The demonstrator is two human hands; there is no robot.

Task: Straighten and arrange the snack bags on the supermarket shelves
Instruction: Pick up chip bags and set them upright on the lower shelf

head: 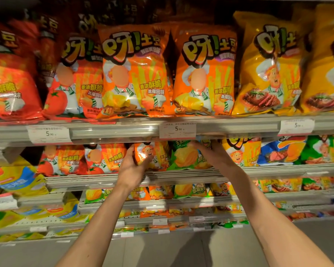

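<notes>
On the second shelf, my left hand point(132, 167) grips the left edge of a small orange snack bag point(152, 155), thumb across its front. My right hand point(213, 155) reaches in beside it, fingers lying on the right side of a green snack bag point(183, 158); its fingertips are blurred and partly hidden under the shelf rail. Red-orange tomato bags point(66, 160) stand left of my hands, and a yellow-orange bag point(243, 153), a blue bag point(278, 153) and a green bag point(324, 151) stand to the right.
The top shelf holds large bags: red point(12, 78), orange point(133, 74) point(204, 74) and yellow point(268, 70). A price rail point(239, 129) with tags point(177, 130) hangs just above my hands. Lower shelves carry several smaller bags; grey floor lies below.
</notes>
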